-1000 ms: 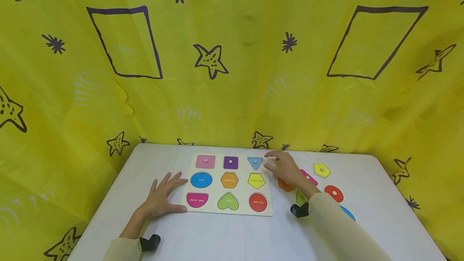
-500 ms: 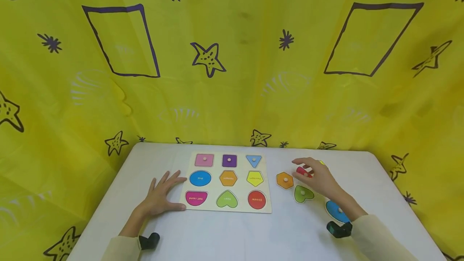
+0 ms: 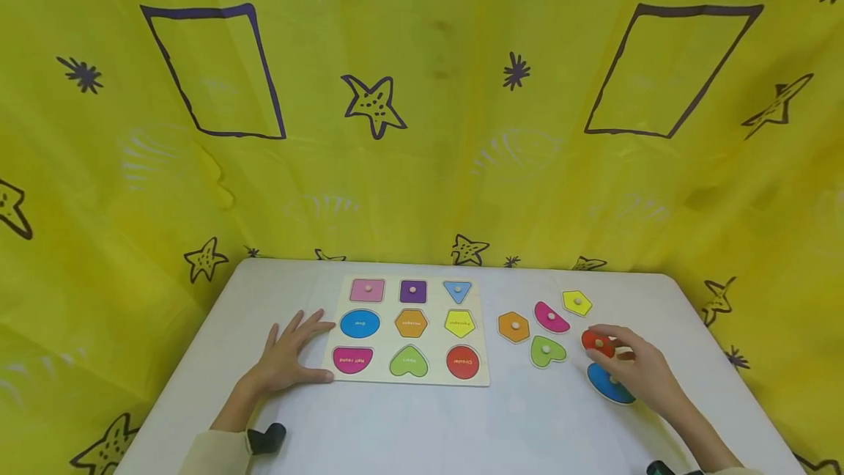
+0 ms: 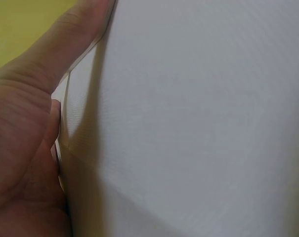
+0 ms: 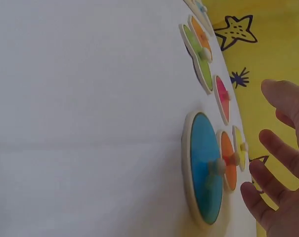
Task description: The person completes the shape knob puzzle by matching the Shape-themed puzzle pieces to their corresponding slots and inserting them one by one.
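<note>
The cream shape puzzle board (image 3: 435,347) lies flat on the table. My left hand (image 3: 283,361) rests at its left edge, fingers spread and thumb at the near corner. In the left wrist view, the thumb and palm of that hand (image 4: 28,113) show along the left side. Over on the right, my right hand (image 3: 649,376) hovers with parted fingers above the red circle piece (image 3: 590,341) and the blue oval piece (image 3: 603,385). The right wrist view shows a gap between this hand (image 5: 287,207) and the blue oval piece (image 5: 203,182), with nothing held.
Right of the board lie the orange hexagon (image 3: 513,327), green heart (image 3: 547,352), magenta half-round (image 3: 549,318) and yellow pentagon (image 3: 576,302) pieces. Knobbed pink rectangle (image 3: 359,289), purple square (image 3: 407,297) and blue triangle (image 3: 451,287) pieces sit in the board's far row. A yellow curtain (image 3: 435,189) hangs behind.
My right hand has moved right and nearer, from beside the blue triangle, past the half-round, to over the red circle and blue oval. The left hand keeps its place at the board.
</note>
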Tool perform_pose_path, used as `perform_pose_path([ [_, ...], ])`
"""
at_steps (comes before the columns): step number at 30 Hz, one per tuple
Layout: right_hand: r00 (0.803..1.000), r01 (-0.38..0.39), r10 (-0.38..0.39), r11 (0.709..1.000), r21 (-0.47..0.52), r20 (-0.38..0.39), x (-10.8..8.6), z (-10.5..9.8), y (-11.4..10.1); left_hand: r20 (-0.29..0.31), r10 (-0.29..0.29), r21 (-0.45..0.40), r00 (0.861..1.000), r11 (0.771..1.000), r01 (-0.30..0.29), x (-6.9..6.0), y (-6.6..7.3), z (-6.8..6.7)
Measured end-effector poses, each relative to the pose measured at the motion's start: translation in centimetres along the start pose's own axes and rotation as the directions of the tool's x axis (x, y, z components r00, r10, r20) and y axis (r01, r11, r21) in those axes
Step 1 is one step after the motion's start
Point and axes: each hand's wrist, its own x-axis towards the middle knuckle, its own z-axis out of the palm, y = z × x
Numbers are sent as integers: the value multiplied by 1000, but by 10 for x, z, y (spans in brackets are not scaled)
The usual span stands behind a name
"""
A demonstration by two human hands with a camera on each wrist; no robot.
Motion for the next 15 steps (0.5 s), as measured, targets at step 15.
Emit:
perform_pose_path([
  [15,996,-39,30,994,-102,-86,-31,4,36,-6,4,-4,1000,1000,-4,-1,-2,0],
])
